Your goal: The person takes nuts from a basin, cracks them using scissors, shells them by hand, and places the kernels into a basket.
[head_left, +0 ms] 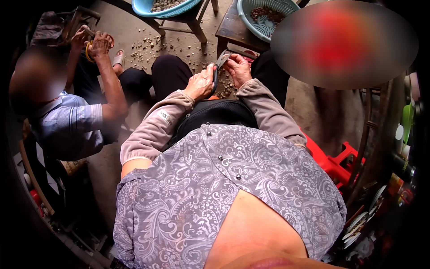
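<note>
My left hand is wrapped around the dark handles of a pair of scissors. Their metal blades point up and away from me, towards my other hand. The fingers of my right hand are pinched together right by the blade tips. Whatever small piece they hold there is too small to name. Both hands are above my lap, between my knees. Beyond them, a teal plastic colander with small reddish-brown pieces inside rests on a wooden stool.
A light blue basin of small round greyish-brown items stands on another stool. Bits of shell-like scrap litter the floor. At left, a seated person handles something yellow-handled. A red plastic stool is at right, near a blurred shape.
</note>
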A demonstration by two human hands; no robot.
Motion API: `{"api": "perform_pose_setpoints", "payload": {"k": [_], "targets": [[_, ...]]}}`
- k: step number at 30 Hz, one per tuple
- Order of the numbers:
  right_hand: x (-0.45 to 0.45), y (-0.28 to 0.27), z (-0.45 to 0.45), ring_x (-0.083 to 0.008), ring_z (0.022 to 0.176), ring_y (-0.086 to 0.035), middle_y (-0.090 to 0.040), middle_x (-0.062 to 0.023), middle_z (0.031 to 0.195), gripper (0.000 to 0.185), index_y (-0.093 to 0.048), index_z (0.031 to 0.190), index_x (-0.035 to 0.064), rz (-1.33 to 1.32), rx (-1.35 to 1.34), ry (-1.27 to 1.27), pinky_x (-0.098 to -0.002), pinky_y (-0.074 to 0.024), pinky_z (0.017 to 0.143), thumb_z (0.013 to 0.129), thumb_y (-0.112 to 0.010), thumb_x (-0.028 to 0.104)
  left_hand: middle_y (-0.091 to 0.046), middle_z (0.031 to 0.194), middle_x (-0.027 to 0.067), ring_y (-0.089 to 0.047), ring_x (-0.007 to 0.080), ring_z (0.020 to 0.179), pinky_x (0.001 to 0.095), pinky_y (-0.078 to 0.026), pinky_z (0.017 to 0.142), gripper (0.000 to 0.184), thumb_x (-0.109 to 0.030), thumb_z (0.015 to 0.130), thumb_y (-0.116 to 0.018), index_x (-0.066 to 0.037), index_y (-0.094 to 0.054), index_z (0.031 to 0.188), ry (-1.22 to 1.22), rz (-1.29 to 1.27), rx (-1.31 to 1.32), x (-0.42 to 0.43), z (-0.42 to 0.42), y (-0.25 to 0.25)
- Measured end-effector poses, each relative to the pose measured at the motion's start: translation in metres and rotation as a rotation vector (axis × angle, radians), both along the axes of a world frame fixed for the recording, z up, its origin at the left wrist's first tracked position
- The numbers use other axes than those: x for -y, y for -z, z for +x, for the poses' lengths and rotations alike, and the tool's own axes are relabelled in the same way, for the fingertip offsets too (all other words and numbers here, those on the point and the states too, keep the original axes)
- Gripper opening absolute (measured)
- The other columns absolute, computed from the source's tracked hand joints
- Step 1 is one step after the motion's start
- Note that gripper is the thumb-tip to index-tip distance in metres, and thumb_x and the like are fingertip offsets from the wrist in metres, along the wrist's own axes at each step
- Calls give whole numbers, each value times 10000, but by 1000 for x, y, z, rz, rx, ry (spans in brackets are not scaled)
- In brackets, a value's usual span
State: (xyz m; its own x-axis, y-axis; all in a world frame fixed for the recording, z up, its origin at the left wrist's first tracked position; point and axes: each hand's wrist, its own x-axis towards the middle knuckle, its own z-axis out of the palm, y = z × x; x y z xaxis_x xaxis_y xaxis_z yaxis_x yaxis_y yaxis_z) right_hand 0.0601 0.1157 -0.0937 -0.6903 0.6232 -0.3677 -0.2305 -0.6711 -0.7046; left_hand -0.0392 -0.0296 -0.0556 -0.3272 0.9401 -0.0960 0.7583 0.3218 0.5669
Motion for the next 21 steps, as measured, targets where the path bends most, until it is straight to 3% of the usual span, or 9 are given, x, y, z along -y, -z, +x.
{"api": "perform_pose_setpoints", "payload": {"k": [4,10,16,21], "targets": [[-1,-4,2,-150,760,-625,-639,-65,874,98,-577,933,12,1,-9,-25,-280,-534,702,841,-577,-21,-568,1013,304,-567,449,902,495,-453,754,398,-132,884,-387,55,-310,1227,43,-133,20,-1,-4,-1],[-1,-6,-1,-158,759,-631,-645,-74,859,101,-594,930,1,9,12,-44,-288,-533,719,831,-594,-19,-587,912,316,-582,460,833,499,-466,701,383,-83,861,-363,80,-311,1204,88,-109,22,1,-7,2],[2,-3,-7,-137,716,-616,-644,-58,818,100,-608,906,7,57,64,-69,-258,-519,687,812,-638,17,-596,810,302,-586,460,799,501,-462,680,459,-124,833,-509,78,-309,1194,57,-52,134,2,-4,7],[8,-4,-11,-112,678,-597,-633,-40,778,105,-615,890,19,88,129,-67,-230,-503,643,798,-663,32,-615,778,247,-637,363,732,418,-490,618,470,-122,819,-548,60,-328,1192,-52,-105,268,-6,-6,8]]}}
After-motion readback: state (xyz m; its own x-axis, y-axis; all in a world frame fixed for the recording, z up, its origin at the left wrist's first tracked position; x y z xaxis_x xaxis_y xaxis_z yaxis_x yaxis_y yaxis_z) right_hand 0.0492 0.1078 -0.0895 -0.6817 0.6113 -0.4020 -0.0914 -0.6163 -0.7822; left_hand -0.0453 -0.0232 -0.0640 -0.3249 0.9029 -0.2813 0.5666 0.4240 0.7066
